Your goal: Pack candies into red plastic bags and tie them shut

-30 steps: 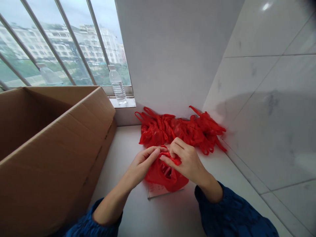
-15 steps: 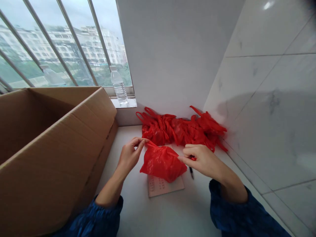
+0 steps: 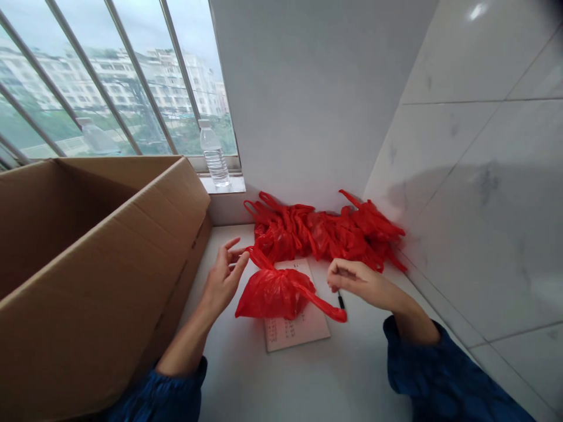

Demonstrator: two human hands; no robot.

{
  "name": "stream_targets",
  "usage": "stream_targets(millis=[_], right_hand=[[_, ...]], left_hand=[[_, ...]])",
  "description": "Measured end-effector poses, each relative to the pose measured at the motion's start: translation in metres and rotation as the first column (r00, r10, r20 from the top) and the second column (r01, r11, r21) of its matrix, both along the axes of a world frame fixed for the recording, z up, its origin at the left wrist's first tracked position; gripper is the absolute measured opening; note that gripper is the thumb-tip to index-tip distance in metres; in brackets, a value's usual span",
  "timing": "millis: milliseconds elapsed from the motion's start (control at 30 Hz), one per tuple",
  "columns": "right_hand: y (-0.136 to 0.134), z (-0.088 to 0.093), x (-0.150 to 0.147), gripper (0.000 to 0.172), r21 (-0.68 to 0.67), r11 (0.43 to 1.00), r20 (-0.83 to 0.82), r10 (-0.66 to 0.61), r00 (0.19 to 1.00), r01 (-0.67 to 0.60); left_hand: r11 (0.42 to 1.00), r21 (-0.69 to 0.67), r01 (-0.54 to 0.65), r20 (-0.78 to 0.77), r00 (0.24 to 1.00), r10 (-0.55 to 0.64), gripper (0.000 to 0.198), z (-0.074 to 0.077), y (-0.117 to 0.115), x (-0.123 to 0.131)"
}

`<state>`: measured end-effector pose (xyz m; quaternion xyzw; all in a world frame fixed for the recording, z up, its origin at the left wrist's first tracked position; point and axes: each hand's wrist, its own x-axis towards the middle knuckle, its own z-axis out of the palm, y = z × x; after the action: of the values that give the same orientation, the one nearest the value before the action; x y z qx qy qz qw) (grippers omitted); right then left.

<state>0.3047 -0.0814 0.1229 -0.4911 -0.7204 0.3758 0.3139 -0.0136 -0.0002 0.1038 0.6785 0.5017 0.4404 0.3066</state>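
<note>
A tied red plastic bag [image 3: 275,293] lies bulging over a printed booklet [image 3: 299,336], its neck gathered and two handle loops sticking out. My left hand [image 3: 224,275] is open at the bag's left loop, fingers apart; the thumb tip is at the loop, and I cannot tell whether it touches. To the right of the bag, my right hand [image 3: 352,281] hovers with fingers curled in and nothing visible in them. The right loop lies loose below that hand. Partly under the hand is a black pen [image 3: 341,301] on the white tabletop [image 3: 281,387].
Several red plastic bags [image 3: 316,231] are heaped along the back wall. A large open cardboard box [image 3: 132,252] stands at the left. On the sill of the barred window is a clear water bottle [image 3: 214,155]. Pale tiled wall [image 3: 475,223] borders the right side.
Both hands have let go of the bag's handles and opened some distance from it. The bag has slumped slightly left, its right loop dropping onto the booklet and table.
</note>
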Motion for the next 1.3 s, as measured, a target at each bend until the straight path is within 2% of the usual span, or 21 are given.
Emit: stream_targets(millis=[67,100,133,233,267,300,367,433,500,567,667,733,867,1000,1300], right_hand=[[0.005,-0.021,0.002,0.032,0.125,0.980,0.037,-0.160,0.986,0.154],[0.008,-0.032,0.000,0.028,0.194,0.965,0.068,-0.193,0.979,0.177],[0.010,-0.043,-0.005,0.032,0.250,0.955,0.079,-0.183,0.980,0.159],[0.017,-0.066,-0.027,0.081,0.315,0.949,0.065,-0.039,0.997,0.016],[0.020,-0.071,-0.035,0.090,0.317,0.948,0.059,-0.004,0.998,-0.015],[0.022,-0.076,-0.044,0.090,0.326,0.945,0.053,0.011,0.999,-0.028],[0.025,-0.084,-0.056,0.070,0.349,0.937,0.039,0.012,0.999,-0.025],[0.027,-0.091,-0.062,0.044,0.398,0.917,0.024,-0.026,0.999,0.014],[0.027,-0.098,-0.062,0.034,0.461,0.885,0.031,-0.084,0.996,0.060],[0.028,-0.102,-0.061,0.041,0.515,0.855,0.072,-0.118,0.990,0.065],[0.032,-0.108,-0.064,0.080,0.547,0.837,0.171,-0.125,0.977,0.011],[0.036,-0.114,-0.070,0.092,0.543,0.839,0.247,-0.122,0.961,-0.034],[0.044,-0.133,-0.078,0.090,0.511,0.858,0.346,-0.152,0.926,-0.050],[0.046,-0.145,-0.079,0.089,0.503,0.863,0.393,-0.168,0.904,-0.058],[0.047,-0.155,-0.080,0.079,0.505,0.856,0.483,-0.179,0.857,-0.106]], left_hand=[[0.996,-0.084,-0.024,-0.110,0.994,0.015,0.069,-0.005,-0.009,-0.006],[0.994,-0.109,-0.023,-0.184,0.983,0.003,0.068,-0.008,-0.014,-0.007],[0.993,-0.121,-0.010,-0.249,0.968,-0.021,0.067,-0.010,-0.017,-0.006],[0.992,-0.074,0.103,-0.381,0.916,-0.124,0.055,-0.014,-0.023,0.007],[0.986,-0.045,0.161,-0.415,0.895,-0.165,0.050,-0.016,-0.022,0.013],[0.975,-0.016,0.221,-0.449,0.870,-0.204,0.044,-0.019,-0.022,0.018],[0.948,0.031,0.317,-0.502,0.825,-0.259,0.032,-0.029,-0.019,0.022],[0.933,0.059,0.354,-0.537,0.799,-0.269,0.023,-0.042,-0.016,0.019],[0.935,0.074,0.348,-0.555,0.793,-0.251,0.029,-0.054,-0.014,0.010],[0.938,0.088,0.336,-0.563,0.793,-0.231,0.043,-0.060,-0.015,0.003],[0.933,0.124,0.339,-0.581,0.787,-0.209,0.058,-0.061,-0.018,0.007],[0.929,0.148,0.340,-0.622,0.762,-0.180,0.062,-0.062,-0.018,0.017],[0.920,0.191,0.342,-0.723,0.683,-0.104,0.063,-0.077,-0.016,0.034],[0.916,0.195,0.350,-0.743,0.663,-0.095,0.064,-0.094,-0.013,0.032],[0.919,0.170,0.355,-0.762,0.639,-0.106,0.063,-0.102,-0.012,0.031]])
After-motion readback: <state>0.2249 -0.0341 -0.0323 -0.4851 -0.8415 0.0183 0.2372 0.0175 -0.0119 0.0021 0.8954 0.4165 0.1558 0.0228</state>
